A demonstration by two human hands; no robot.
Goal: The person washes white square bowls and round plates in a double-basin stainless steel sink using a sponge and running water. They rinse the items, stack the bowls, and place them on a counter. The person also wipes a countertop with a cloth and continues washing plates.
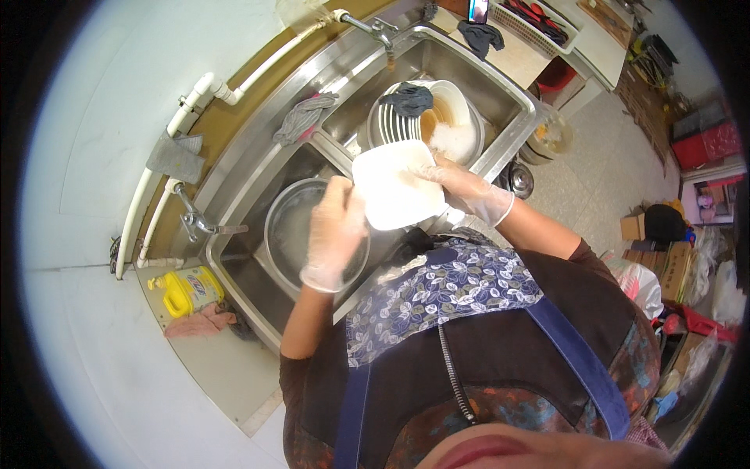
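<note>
Tilted in front of me is a white square plate (395,186) with rounded corners, bright with glare. My right hand (463,184), in a clear disposable glove, grips its right side. My left hand (335,228), gloved alike and blurred, is at the plate's left edge with fingers curled; whether it grips the edge cannot be made out. Below the left hand, a round metal basin (287,252) of cloudy water sits in the near sink. Beyond the plate, another metal basin (477,143) holds a row of white plates (389,126), white bowls (450,97), suds and a dark cloth (410,99).
Two faucets (381,32) reach over the double stainless sink (527,105). A grey cloth (302,117) lies on the sink's back ledge. At left stand a yellow detergent jug (193,290) and a pink rag (202,321). A white basket (536,26) of utensils stands at the far right.
</note>
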